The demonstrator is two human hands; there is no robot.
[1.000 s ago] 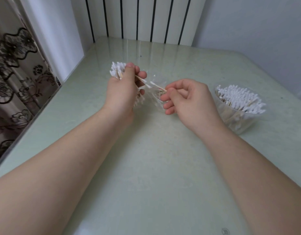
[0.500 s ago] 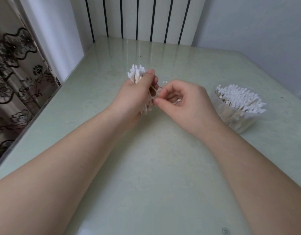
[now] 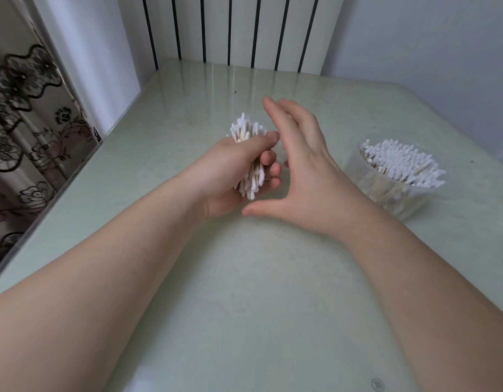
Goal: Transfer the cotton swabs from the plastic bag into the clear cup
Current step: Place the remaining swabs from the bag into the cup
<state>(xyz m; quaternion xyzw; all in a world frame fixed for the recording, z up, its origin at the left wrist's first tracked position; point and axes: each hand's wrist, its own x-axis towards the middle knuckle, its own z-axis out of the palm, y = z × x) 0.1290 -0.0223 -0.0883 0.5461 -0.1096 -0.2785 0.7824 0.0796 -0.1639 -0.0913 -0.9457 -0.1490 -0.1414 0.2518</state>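
Observation:
My left hand point(image 3: 230, 168) grips a bundle of cotton swabs point(image 3: 249, 131) with wooden sticks, held roughly upright above the middle of the table; white tips stick out above and below my fist. My right hand point(image 3: 298, 165) is spread beside the bundle, fingers straight and thumb stretched toward the left wrist, holding nothing. The clear cup point(image 3: 386, 190) stands to the right, packed with swabs point(image 3: 400, 162) whose white tips rise over its rim. The plastic bag cannot be made out; my right hand hides the spot behind it.
The pale green glass-topped table point(image 3: 244, 292) has its left edge point(image 3: 74, 171) next to a patterned curtain point(image 3: 24, 123). A white panel with black stripes point(image 3: 233, 29) and a grey wall close off the back and right.
My right hand has let go of what it pinched and spread its fingers beside the bundle. My left hand has shifted right with the swabs and turned them more upright.

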